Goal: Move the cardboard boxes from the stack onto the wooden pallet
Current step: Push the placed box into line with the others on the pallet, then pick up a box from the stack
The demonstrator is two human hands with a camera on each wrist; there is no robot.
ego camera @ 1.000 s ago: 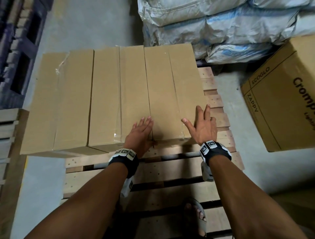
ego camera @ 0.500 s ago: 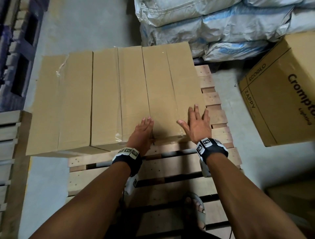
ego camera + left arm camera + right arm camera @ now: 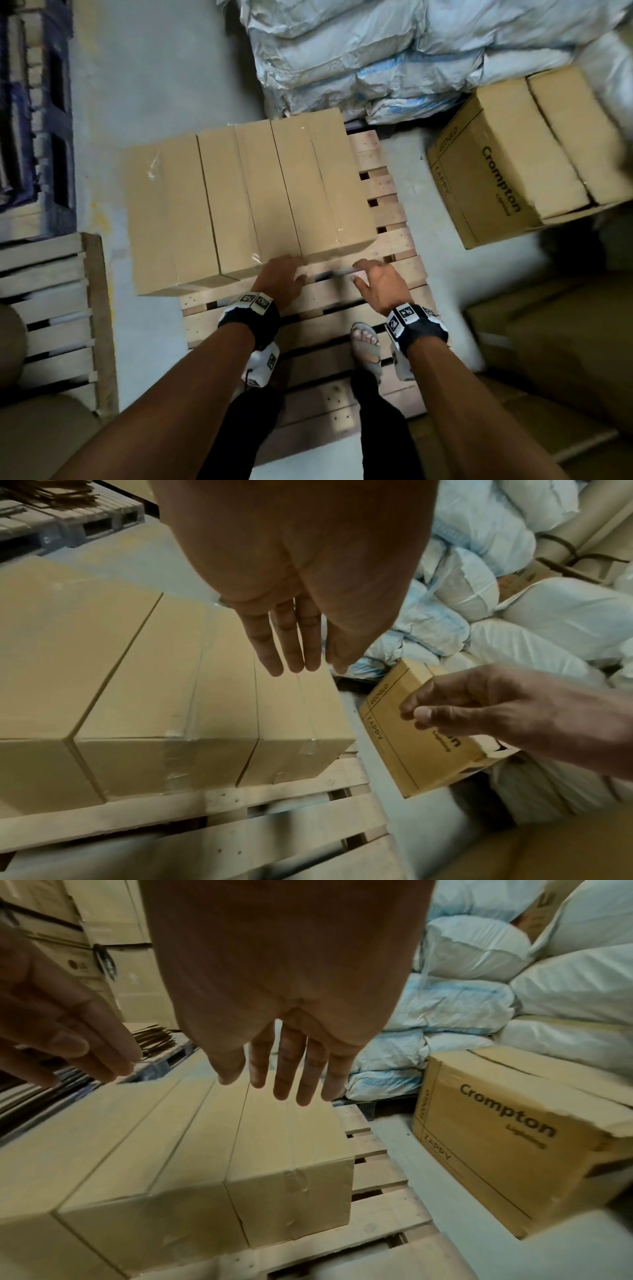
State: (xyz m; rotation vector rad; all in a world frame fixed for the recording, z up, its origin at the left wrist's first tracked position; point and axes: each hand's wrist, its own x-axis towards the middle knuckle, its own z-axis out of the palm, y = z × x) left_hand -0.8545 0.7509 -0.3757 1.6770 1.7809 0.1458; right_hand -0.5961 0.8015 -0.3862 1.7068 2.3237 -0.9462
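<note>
Three plain cardboard boxes (image 3: 246,202) are lying side by side on the wooden pallet (image 3: 387,212), pressed flank to flank with clear tape running across their tops and down their near ends. The left-most box is overhanging the pallet's left edge above the grey floor (image 3: 164,68). To their right a strip of bare slats is showing, and more bare slats are stretching toward the person, who is standing with one sandalled foot (image 3: 366,346) on the boards.

The left hand (image 3: 279,281) is hovering just off the near end of the boxes, palm down, fingers straight and held close together, with nothing in it. In the left wrist view those fingers (image 3: 291,645) are hanging above the box tops without touching them. The right hand (image 3: 380,284) is floating over the bare slats just in front of the right-most box, fingers loosely spread and slightly bent, and it too is holding nothing. From the right wrist view its fingertips (image 3: 287,1080) are pointing out above the right-most box.

Off the pallet on the right, a bigger printed carton (image 3: 507,178) is sitting on the floor at an angle, well apart from the three boxes. Behind the pallet, pale stuffed sacks (image 3: 376,54) are piled high. On the left another wooden pallet (image 3: 51,291) is lying on the floor, and beyond it a dark blue one (image 3: 37,120) is sitting further back.
</note>
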